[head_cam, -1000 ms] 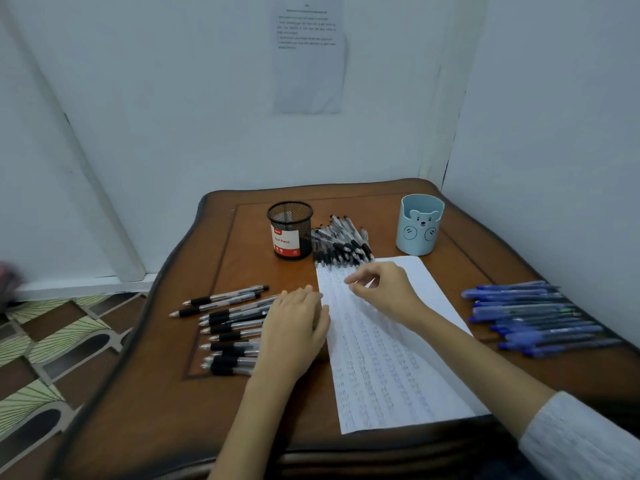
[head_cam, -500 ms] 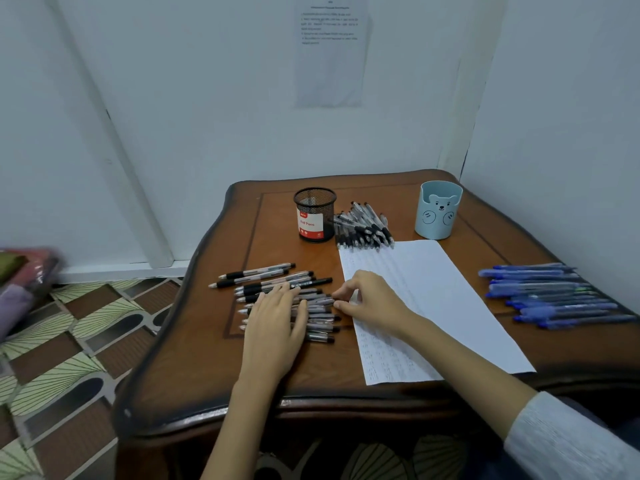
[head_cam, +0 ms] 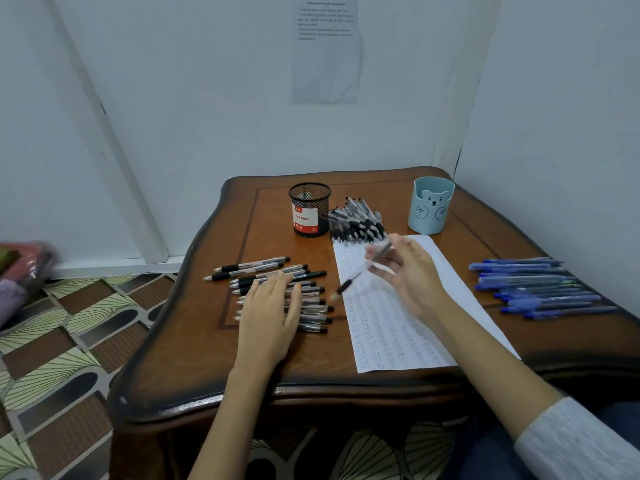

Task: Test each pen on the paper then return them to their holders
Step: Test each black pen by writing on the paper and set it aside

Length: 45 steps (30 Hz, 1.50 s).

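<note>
My left hand [head_cam: 270,306] lies flat with straight fingers on a spread of several black pens [head_cam: 273,278] at the table's left. My right hand [head_cam: 408,271] hovers over the white paper [head_cam: 388,327] and holds one black pen [head_cam: 360,271], blurred, its tip pointing down-left. A second heap of black pens [head_cam: 356,220] lies at the top of the sheet, beside the black mesh holder [head_cam: 309,209]. The light blue bear holder [head_cam: 431,206] stands at the back right. Several blue pens [head_cam: 533,285] lie in a row at the right.
The brown wooden table [head_cam: 207,358] stands in a corner between white walls. A printed sheet [head_cam: 325,46] hangs on the far wall. Patterned floor tiles [head_cam: 62,341] and a blurred pink bundle [head_cam: 20,271] are at the left.
My right hand has picked one black pen out of the left spread and lifted it over the paper. My left hand stays on the pens. The camera has tilted up and back.
</note>
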Tool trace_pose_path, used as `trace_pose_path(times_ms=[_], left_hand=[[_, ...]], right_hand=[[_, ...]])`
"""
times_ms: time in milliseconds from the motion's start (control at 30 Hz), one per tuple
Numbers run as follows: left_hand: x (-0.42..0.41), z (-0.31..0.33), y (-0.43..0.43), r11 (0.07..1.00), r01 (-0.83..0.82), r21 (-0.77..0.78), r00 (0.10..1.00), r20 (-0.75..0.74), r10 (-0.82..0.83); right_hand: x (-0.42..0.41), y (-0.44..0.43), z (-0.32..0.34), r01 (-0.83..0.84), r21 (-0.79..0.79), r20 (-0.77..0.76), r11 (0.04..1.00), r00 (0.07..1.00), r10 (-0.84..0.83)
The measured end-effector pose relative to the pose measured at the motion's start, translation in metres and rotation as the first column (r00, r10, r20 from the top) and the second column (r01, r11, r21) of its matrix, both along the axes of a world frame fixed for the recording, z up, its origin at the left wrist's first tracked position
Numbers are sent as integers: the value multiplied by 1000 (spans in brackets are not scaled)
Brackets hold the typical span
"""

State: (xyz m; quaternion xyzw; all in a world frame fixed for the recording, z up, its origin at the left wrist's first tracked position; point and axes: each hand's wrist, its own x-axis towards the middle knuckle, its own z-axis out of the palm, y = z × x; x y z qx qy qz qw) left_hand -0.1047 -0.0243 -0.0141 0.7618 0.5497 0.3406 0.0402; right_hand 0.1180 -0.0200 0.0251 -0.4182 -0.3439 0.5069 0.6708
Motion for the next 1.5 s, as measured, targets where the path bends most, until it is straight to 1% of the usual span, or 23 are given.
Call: trace_pose_path(times_ms=[67,100,167,300,433,500,567,600,700,733,800,900,967,1033,1100,1133,1267,1367,1500], left_hand=[[2,-1,-2,999,26,28,998,-55,-25],[4,-1,-4,999,38,38,996,-78,-35],[9,-1,-8,998,58,33,995,-79,-55],[32,2,-18,990,140,26,989,-44,-139],[61,2,-23,967,255,-1,963,-90,-254],[75,2,-23,953,303,-24,947,-101,-304],[87,2,-24,940,338,-39,933,-117,-340],[91,2,-25,936,348,-53,928,-119,-352],[100,1,-27,924,371,-96,915,-134,-381],[100,0,-28,921,375,-111,909,-153,-388],[100,-2,-27,914,376,-151,900,-175,-399],[97,-3,-25,907,374,-194,901,-154,-405],[97,-4,-26,902,374,-215,906,-125,-405],[97,-4,-27,898,372,-237,908,-109,-405],[97,-4,-27,896,369,-246,911,-98,-402],[97,-4,-28,897,367,-247,912,-93,-399],[97,-5,-28,897,366,-247,914,-88,-397],[97,-5,-27,897,358,-258,917,-82,-390],[98,-5,-28,898,350,-268,920,-81,-383]], right_hand=[[11,1,7,33,-47,-287,998,957,-45],[17,0,10,18,-76,-380,997,924,-46],[29,0,13,-46,-99,-469,994,883,-6],[48,-8,12,-108,-107,-521,988,853,37],[63,-19,12,-81,-110,-576,991,817,3],[71,-24,11,-55,-96,-541,994,841,-5],[79,-28,13,3,-118,-442,993,895,-55],[83,-30,13,14,-128,-413,992,908,-67],[88,-37,8,-86,-145,-517,986,856,-1],[90,-39,5,-117,-169,-501,979,866,17],[90,-43,0,-152,-248,-395,957,918,43],[86,-48,-7,-154,-309,-260,938,963,72],[84,-51,-13,-99,-309,-132,946,989,60],[81,-52,-16,16,-292,51,956,999,-1],[79,-52,-15,115,-258,190,959,980,-66],[77,-52,-15,127,-234,231,964,970,-72],[72,-55,-22,38,-149,363,988,932,19],[68,-57,-29,108,-153,512,982,859,-14],[68,-56,-33,151,-95,549,984,832,-74]])
